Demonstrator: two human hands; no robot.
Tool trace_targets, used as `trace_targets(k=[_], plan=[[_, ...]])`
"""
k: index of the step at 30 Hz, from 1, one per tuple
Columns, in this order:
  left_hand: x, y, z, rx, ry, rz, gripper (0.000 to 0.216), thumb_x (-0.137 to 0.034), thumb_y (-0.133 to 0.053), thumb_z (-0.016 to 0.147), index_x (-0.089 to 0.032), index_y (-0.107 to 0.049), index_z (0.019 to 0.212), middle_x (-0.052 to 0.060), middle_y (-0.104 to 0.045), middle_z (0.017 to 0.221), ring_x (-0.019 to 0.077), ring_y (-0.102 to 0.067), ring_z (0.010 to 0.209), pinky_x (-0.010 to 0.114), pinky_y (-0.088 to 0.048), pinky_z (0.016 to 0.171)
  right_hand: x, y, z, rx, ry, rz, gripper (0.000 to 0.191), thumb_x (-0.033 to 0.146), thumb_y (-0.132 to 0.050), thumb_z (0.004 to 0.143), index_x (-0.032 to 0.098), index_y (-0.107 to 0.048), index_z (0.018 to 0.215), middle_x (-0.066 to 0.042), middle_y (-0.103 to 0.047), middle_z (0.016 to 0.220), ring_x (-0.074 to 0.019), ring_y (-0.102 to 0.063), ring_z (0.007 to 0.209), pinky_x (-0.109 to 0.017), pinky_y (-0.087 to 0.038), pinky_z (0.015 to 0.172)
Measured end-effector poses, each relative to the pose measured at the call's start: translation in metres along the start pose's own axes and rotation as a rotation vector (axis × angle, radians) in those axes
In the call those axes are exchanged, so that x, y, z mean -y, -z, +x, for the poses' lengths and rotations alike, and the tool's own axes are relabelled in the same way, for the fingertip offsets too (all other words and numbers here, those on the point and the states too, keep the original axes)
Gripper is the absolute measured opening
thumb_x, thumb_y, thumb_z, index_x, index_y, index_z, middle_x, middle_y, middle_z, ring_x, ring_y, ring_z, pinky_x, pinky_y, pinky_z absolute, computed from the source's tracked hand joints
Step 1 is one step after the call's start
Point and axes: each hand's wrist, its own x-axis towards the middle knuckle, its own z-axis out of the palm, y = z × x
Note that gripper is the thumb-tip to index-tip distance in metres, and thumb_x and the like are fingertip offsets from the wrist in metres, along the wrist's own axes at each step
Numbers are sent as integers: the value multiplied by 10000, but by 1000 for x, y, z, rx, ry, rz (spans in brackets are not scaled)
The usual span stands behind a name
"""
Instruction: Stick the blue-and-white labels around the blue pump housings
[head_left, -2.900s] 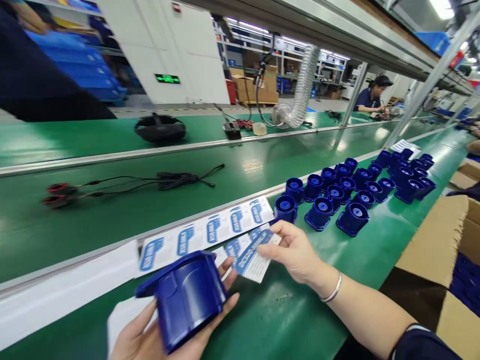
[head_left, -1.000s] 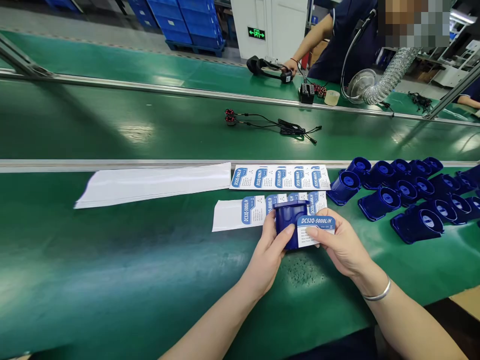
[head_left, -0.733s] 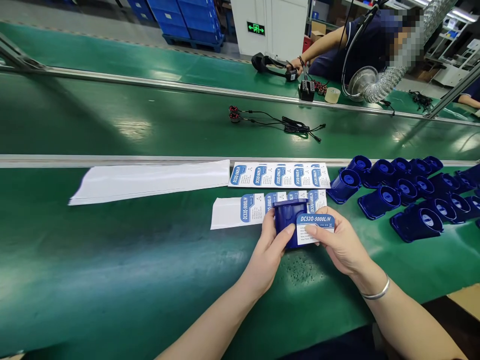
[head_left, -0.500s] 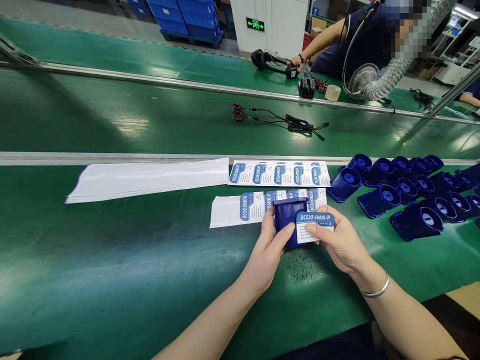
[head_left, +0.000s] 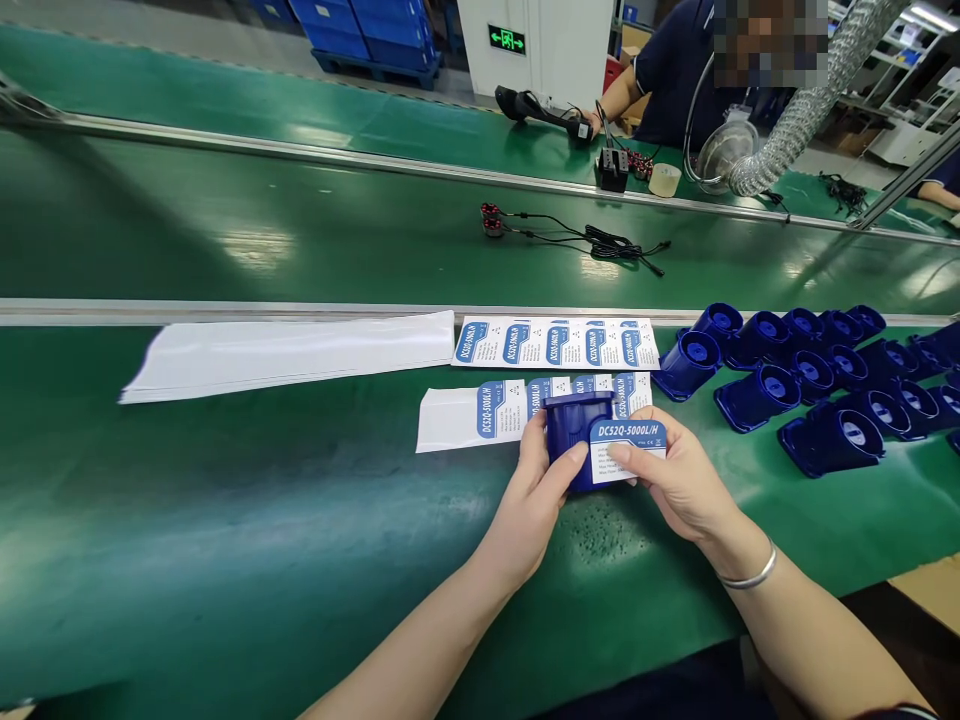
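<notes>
My left hand (head_left: 536, 490) grips a dark blue plastic housing (head_left: 574, 420) from its left side, thumb across the front. A blue-and-white label (head_left: 637, 437), printed DC52Q-5000L/H, lies over the right part of the housing. My right hand (head_left: 686, 480) pinches that label's right end, thumb on its printed face. Whether the label's back touches the housing I cannot tell. Just behind the housing is a partly used label strip (head_left: 450, 420), its left end blank. Farther back lies a fuller label sheet (head_left: 555, 343).
Several blue housings (head_left: 757, 395) stand in rows on the right. Blank white backing strips (head_left: 300, 355) lie at the left by a metal rail (head_left: 225, 310). Beyond it, small motors with black cables (head_left: 611, 243) rest on the green belt. A co-worker (head_left: 671, 80) sits across, near a ducted hose (head_left: 810, 120).
My hands, the housing and the label hold nearly the same pose. The motors with cables have shifted slightly right on the belt. The co-worker has leaned to the left.
</notes>
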Motion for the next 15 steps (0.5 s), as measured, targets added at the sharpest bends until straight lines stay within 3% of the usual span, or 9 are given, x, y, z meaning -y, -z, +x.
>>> trace_targets(k=[15], plan=[[0,0,0,-15,-11,35,757,-403,-677,908,-308,-309,1564,60,-411,1602,309,-367,1472,444,-361,1197,1,-1,0,-22,-14,-14,405,337,-963,674,175,-615,806,18,-600,735,-108,-494,632,-205,-403,554]])
